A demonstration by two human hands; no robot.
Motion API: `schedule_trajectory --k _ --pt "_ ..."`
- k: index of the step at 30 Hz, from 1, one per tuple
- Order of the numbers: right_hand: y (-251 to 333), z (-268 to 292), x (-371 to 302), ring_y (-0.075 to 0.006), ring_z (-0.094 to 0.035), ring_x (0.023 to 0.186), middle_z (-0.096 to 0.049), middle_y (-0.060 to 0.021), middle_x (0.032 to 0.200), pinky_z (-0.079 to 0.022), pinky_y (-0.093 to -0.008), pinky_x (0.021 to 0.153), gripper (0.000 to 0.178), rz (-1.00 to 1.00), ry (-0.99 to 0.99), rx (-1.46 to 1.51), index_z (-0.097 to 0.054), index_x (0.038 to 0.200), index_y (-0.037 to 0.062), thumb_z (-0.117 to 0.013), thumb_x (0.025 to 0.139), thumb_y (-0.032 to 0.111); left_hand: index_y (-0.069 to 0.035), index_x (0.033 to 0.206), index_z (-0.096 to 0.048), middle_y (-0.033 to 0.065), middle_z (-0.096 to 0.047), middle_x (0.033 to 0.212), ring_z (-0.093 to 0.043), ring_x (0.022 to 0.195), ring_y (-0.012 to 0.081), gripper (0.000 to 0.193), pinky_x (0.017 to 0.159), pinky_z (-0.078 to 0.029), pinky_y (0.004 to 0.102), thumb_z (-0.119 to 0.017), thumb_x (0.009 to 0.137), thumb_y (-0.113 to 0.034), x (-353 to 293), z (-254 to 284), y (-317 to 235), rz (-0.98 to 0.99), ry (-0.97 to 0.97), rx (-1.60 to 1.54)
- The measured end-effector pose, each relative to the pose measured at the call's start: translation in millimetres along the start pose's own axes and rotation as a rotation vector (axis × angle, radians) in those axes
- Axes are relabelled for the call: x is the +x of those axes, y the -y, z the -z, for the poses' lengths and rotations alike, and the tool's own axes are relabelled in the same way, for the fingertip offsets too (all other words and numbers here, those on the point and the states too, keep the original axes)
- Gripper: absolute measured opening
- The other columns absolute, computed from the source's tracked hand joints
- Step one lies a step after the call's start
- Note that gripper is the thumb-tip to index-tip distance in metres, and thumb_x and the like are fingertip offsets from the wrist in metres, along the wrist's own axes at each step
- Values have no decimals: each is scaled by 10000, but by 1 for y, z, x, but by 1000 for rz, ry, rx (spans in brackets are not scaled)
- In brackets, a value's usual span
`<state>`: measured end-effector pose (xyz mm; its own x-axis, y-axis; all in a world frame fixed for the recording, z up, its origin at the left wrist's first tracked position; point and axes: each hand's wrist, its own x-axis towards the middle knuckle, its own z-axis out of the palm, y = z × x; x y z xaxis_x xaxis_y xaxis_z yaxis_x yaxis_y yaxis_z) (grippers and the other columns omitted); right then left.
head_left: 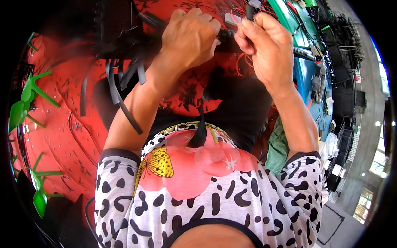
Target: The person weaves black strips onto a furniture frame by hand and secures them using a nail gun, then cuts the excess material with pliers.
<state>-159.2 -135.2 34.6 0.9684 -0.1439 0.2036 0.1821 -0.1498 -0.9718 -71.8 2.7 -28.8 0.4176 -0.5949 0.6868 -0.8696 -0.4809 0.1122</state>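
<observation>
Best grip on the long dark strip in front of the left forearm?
Probably the lower end of the long dark strip, pinched across its narrow width, coming from the picture's left. It's thin and ribbon-like, its lower tip looks free, and the left forearm lies behind and to its right. Higher up, other strips crowd it.

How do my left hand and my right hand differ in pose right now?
Your left hand is curled with its back toward the camera, while your right hand shows its thumb side. The left hand's grip is hidden, so whether it holds anything is unclear; the right hand appears to pinch a short black piece. Both hands are bare, with bent fingers.
</observation>
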Motion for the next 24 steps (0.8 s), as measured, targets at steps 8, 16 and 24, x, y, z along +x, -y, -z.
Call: schedule_trajectory --k 8,16,24 --pt "-22 -2 76 -168 -594 544 -607 -99 593 -448 -317 498 242 165 -14 -471 -548 641 -15 -562 851 104 -78 844 -616 47 -575 741 -577 734 260 157 623 -483 378 -683 727 -157 -1 3 0 46 64 -154" --pt "-57 4 108 -236 -629 567 -604 -160 598 -485 -360 553 263 -85 143 -690 -573 627 -15 -625 824 151 -105 965 -630 50 -593 788 -596 776 257 257 636 -488 364 -687 715 -124 0 11 -2 53 18 -201" --pt "-76 12 121 -288 -631 711 -635 -180 781 -490 -379 646 136 57 270 -864 -627 837 8 -659 763 117 -136 999 -649 51 -558 749 -583 747 253 295 619 -476 367 -686 710 -88 9 9 7 -21 75 -185"
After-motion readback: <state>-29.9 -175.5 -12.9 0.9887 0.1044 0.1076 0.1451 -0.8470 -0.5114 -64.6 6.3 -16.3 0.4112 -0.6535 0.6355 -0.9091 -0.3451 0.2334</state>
